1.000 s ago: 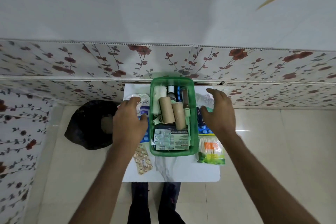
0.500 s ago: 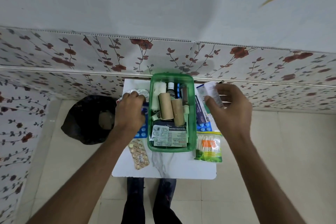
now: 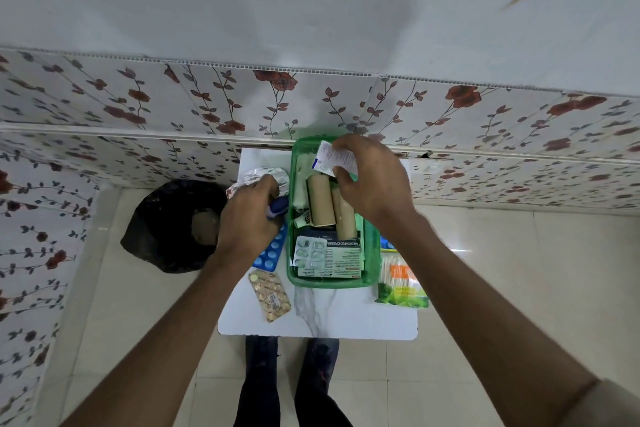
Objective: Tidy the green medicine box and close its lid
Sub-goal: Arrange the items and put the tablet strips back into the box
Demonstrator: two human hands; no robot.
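Head view looks down on a small white table [image 3: 346,319] with the green box [image 3: 369,253] standing open at its middle, far end against the wall. No lid can be made out.

What could go wrong: the right hand [image 3: 375,184] hangs over the far end of the box, fingers closed on a white packet [image 3: 334,158], held clear above the contents. If the packet is dropped flat on top of the two rolls [image 3: 330,208], it may ride above the rim and, in my judgement, stop a lid from seating. The left hand [image 3: 247,218], just left of the box, is curled around a blue-and-white object [image 3: 278,206], though how firm that grip is I cannot tell; crinkled foil strips [image 3: 265,175] lie just beyond it and could be swept off the table edge toward the black bag [image 3: 166,229] on the floor.

Inside the box: a white gauze roll [image 3: 301,184] along the left wall, the two brown rolls side by side, a small tube [image 3: 301,220] near them, and at the near end a dressing carton [image 3: 343,260] with a silver blister strip [image 3: 310,251] on top.

Outside the box: a blue blister [image 3: 272,253] and a gold blister [image 3: 270,295] to the left, a cotton-bud pack [image 3: 400,279] to the right.
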